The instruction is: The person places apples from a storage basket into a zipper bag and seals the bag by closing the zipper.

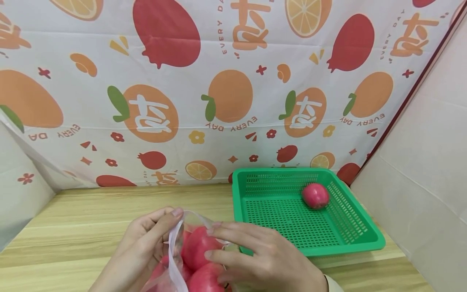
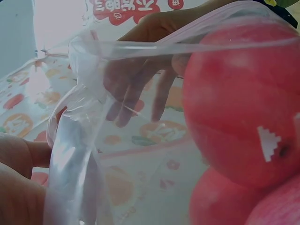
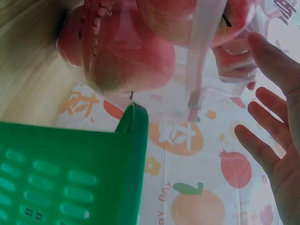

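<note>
A clear plastic bag (image 1: 175, 263) with a pale rim stands at the front edge of the head view, holding several red apples (image 1: 199, 247). My left hand (image 1: 140, 245) pinches the bag's rim between thumb and fingers on its left side. Over the bag's right side lies my right hand (image 1: 266, 259), its fingertips close to the rim and the apples. In the right wrist view the fingers of that hand (image 3: 281, 122) are spread beside the bag and hold nothing. One apple in the left wrist view bears a white mark.
A green plastic basket (image 1: 238, 211) with perforated walls stands right of the bag on the wood-grain table (image 1: 73, 235). A single red apple (image 1: 315, 196) lies at its far right. Behind hangs a fruit-print cloth (image 1: 193, 89), with a pale wall (image 1: 419, 162) at the right.
</note>
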